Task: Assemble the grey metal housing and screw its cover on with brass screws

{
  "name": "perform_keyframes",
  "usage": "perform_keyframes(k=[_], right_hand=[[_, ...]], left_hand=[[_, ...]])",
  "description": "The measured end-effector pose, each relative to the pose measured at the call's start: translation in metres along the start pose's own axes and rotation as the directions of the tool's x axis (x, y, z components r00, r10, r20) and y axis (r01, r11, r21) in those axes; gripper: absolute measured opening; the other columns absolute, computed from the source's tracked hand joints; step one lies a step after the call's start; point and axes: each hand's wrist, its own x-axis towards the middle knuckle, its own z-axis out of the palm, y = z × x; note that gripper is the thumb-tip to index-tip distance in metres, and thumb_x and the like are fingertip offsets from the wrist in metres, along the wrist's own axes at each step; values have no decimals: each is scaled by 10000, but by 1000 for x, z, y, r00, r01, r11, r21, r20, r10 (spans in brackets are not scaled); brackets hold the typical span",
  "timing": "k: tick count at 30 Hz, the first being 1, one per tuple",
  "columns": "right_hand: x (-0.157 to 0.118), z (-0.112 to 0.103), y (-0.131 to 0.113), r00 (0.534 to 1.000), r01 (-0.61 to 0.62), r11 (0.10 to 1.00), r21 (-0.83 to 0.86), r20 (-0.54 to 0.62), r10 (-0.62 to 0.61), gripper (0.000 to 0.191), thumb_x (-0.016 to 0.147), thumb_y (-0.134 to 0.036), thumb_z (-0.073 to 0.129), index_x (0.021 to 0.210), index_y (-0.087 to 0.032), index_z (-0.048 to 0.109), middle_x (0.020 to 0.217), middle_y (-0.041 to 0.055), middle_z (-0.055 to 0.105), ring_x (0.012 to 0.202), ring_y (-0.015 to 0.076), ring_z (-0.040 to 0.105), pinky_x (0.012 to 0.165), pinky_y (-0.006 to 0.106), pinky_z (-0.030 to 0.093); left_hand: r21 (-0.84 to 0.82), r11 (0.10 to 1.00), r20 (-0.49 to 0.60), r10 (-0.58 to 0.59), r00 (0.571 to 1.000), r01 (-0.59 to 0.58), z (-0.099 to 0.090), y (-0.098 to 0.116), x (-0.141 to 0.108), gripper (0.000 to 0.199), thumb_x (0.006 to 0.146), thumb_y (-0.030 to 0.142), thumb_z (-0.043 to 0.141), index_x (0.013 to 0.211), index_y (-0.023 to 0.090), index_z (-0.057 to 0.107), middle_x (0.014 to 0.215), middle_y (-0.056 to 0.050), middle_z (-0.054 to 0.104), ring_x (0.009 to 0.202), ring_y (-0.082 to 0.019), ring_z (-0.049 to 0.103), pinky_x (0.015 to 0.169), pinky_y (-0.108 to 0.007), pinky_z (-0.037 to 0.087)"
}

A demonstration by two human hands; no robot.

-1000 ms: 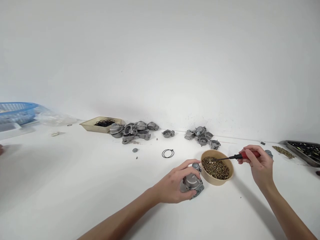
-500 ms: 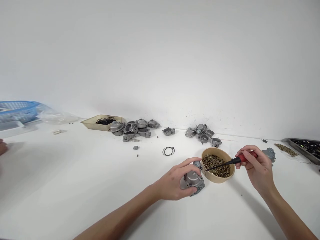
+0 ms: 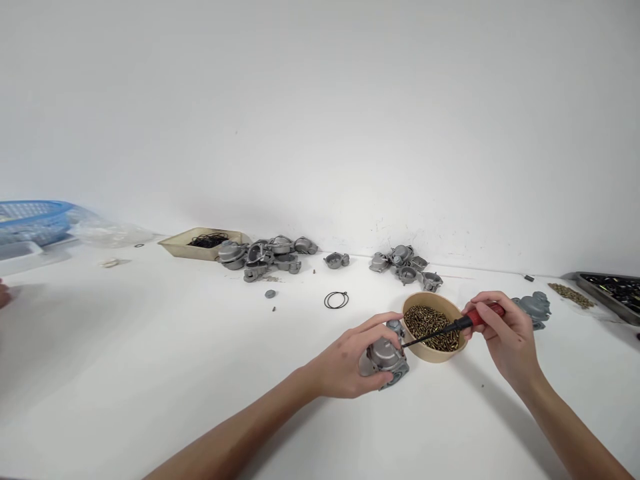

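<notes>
My left hand (image 3: 349, 363) is wrapped round a grey metal housing (image 3: 386, 355), just left of a round tan bowl (image 3: 436, 356) full of small brass-coloured screws (image 3: 428, 325). Closed on the red handle of a screwdriver (image 3: 457, 325), my right hand (image 3: 510, 337) is at the bowl's right side. The black shaft crosses over the bowl, and its tip meets the right edge of the housing. Whether a screw sits at the tip is too small to tell.
Grey housings (image 3: 283, 245) are heaped beside a tray of black rings (image 3: 173, 249). More castings (image 3: 401, 255) lie near the wall. Two black rings (image 3: 336, 301) lie mid-table. At right are a grey part (image 3: 536, 307) and dark tray (image 3: 613, 303). Another person's hand (image 3: 4, 293) shows far left.
My right hand has moved left with the screwdriver, bringing its tip from over the bowl's left rim to the housing. My left hand keeps its hold on the housing.
</notes>
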Motion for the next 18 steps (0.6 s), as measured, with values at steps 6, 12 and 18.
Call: perform_keyframes(k=[6, 12, 18], right_hand=[[0, 0, 0, 1000, -4, 1000, -28, -5, 4, 163, 959, -391, 756, 961, -228, 749, 833, 49, 752, 548, 185, 703, 507, 333, 622], [1, 0, 1, 1000, -9, 999, -35, 0, 9, 187, 951, -412, 765, 957, -227, 738, 834, 47, 747, 562, 193, 706, 515, 339, 626], [-5, 10, -4, 998, -2, 999, -51, -62, -1, 166, 981, -389, 722, 970, -224, 721, 848, 47, 730, 565, 180, 681, 526, 333, 617]], left_hand=[[-5, 1000, 6, -15, 1000, 15, -1, 0, -1, 325, 877, 212, 722, 1180, 218, 606, 1590, -166, 487, 1392, -320, 574, 1098, -453, 537], [-15, 1000, 14, -22, 1000, 22, -1, -1, -1, 321, 883, 229, 720, 1185, 217, 612, 1578, -167, 500, 1403, -329, 564, 1114, -470, 528], [-2, 999, 23, -35, 999, 35, -1, -2, -1, 335, 865, 231, 731, 1174, 221, 599, 1571, -166, 506, 1413, -335, 550, 1114, -470, 535]])
